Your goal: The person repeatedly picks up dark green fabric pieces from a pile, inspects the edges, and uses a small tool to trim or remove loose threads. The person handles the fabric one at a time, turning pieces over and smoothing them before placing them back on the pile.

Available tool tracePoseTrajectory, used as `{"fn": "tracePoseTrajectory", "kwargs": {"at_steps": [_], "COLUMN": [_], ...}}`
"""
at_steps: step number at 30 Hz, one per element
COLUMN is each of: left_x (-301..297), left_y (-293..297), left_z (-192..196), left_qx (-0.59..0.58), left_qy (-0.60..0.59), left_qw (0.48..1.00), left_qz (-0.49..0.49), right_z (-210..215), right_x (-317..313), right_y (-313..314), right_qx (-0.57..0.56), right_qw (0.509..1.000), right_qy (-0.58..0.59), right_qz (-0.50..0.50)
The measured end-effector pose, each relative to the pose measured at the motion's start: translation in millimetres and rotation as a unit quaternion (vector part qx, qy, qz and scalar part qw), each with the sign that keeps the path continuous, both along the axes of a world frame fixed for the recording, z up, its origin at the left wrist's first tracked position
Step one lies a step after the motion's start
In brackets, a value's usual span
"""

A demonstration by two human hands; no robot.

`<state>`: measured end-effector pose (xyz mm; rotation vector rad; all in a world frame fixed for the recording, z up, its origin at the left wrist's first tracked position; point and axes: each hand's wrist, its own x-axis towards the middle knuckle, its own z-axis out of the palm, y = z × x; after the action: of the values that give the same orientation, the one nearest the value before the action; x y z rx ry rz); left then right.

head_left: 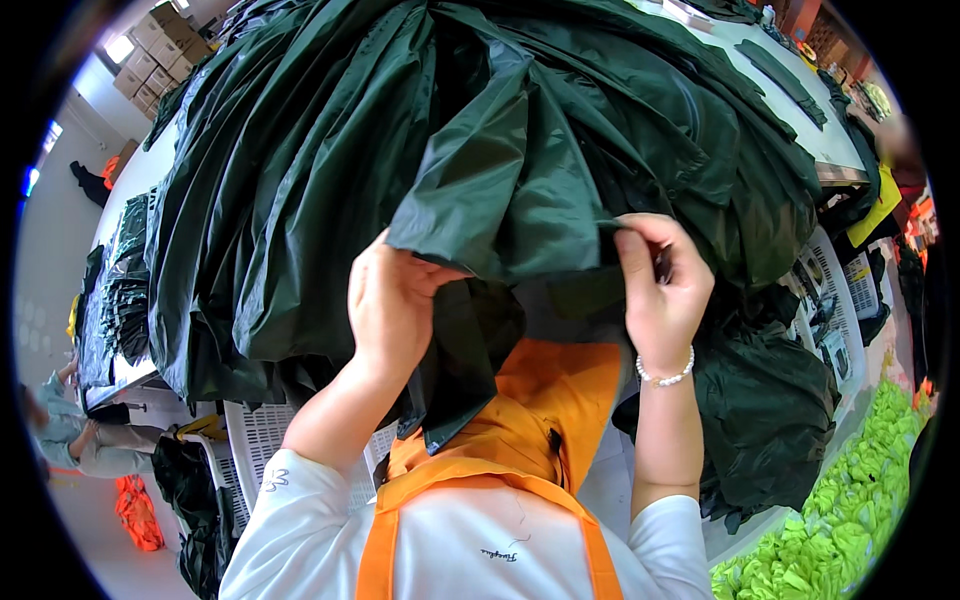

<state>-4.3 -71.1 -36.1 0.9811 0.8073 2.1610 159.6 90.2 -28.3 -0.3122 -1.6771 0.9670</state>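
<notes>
A large heap of dark green, shiny waterproof garments (330, 150) hangs over the table's near edge in long folds. From its middle, one green garment panel (520, 190) is drawn toward me and spread between my hands. My left hand (385, 300) grips the panel's lower left corner, its fingers partly hidden under the cloth. At the lower right corner, my right hand (662, 280), with a beaded bracelet on the wrist, pinches the edge between thumb and fingers. Below the panel, a loose dark flap lies against my orange apron (510, 440).
White plastic baskets (255, 440) stand low on the left, and another white basket (845, 300) holds dark items at right. Bright lime garments (850, 490) are piled at lower right. A seated person (85, 430) is at far left. Cardboard boxes (160, 50) are stacked behind.
</notes>
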Motion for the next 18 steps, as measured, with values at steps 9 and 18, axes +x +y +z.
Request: {"fn": "tracePoseTrajectory", "kwargs": {"at_steps": [9, 18], "left_x": [19, -27], "left_y": [-3, 2], "left_z": [24, 24], "left_qx": [-0.192, -0.192], "left_qy": [0.729, 0.194], "left_qw": [0.507, 0.933], "left_qz": [0.418, 0.235], "right_z": [-12, -35], "right_x": [-7, 10], "right_y": [-4, 29], "right_qx": [0.000, -0.330], "right_qw": [1.000, 0.938], "right_qy": [-0.022, 0.110], "right_qz": [0.009, 0.006]}}
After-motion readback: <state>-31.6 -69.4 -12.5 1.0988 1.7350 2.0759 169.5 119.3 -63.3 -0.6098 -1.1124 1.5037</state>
